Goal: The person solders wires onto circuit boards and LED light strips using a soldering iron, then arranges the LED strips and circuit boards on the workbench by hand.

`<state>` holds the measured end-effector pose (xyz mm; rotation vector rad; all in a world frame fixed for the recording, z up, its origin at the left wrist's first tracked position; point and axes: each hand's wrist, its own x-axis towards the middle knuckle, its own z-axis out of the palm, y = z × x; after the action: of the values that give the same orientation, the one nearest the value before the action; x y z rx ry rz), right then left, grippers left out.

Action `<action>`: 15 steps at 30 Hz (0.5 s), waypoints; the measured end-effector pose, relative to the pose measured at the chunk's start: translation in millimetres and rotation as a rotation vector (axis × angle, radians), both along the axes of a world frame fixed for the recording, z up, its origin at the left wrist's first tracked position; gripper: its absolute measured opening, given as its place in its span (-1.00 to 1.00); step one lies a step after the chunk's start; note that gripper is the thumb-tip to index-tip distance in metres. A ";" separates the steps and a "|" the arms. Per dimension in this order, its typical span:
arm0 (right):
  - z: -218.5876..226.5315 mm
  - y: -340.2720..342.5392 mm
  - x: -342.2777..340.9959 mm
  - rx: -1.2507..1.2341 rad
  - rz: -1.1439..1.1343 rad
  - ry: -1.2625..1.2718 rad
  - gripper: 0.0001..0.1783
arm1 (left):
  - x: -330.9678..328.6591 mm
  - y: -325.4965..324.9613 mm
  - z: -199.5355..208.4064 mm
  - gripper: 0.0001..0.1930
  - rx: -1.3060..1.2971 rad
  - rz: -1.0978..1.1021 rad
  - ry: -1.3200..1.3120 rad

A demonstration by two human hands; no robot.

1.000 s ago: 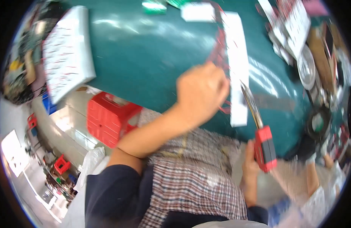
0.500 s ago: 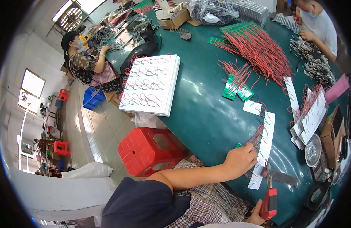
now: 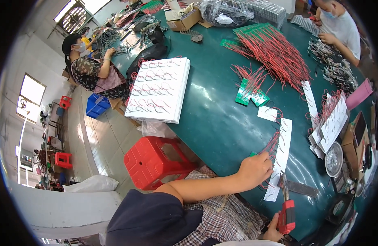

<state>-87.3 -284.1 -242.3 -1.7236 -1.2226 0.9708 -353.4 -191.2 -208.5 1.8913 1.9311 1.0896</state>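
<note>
My left hand (image 3: 255,170) is closed in a pinch over the left side of a long white card strip (image 3: 283,141). Red wires (image 3: 273,144) run beside its fingers, and a corner of a small green circuit board (image 3: 253,154) shows behind it. What the fingertips hold is hidden. My right hand (image 3: 273,230) grips a red and black soldering gun (image 3: 286,216) at the bottom of the view. Its metal tip points up to the strip's right edge, just right of my left hand. A dark flat bar (image 3: 302,188) lies right of the tip.
Green boards with red wires (image 3: 275,53) lie in a heap at the back. A white stack of wired cards (image 3: 158,90) stands left, near a red stool (image 3: 156,162). At right are wired white cards (image 3: 330,127) and a metal bowl (image 3: 334,159). Two co-workers sit at the table.
The whole view has shifted slightly, so things appear a little further left and up. Both hands and the soldering gun stay in nearly the same place beside the strip.
</note>
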 end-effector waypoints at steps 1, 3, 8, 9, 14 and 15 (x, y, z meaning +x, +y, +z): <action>-0.5 -0.2 0.5 -0.016 -0.002 -0.009 -0.76 | -0.2 0.1 1.0 -0.84 0.007 0.002 0.002; 0.9 -0.1 1.0 -0.034 -0.005 -0.021 -0.74 | -0.5 0.2 1.8 -0.84 0.001 0.000 0.001; -8.5 -4.4 11.4 0.005 0.021 -0.020 -0.68 | -1.3 0.7 2.4 -0.84 0.005 -0.005 -0.003; -5.9 -3.8 11.2 0.002 0.021 -0.025 -0.68 | -1.8 0.6 1.5 -0.84 0.005 -0.005 0.000; -3.9 -5.4 4.1 0.185 0.125 -0.130 -0.70 | -2.0 0.5 0.2 -0.84 0.023 -0.002 -0.023; -5.3 -7.1 6.6 0.178 0.120 -0.144 -0.70 | -1.9 1.3 2.8 -0.84 0.023 -0.009 -0.016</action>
<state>-80.7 -291.2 -247.6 -1.6165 -1.4738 0.7905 -355.4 -189.9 -205.6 1.8947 1.9082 1.1255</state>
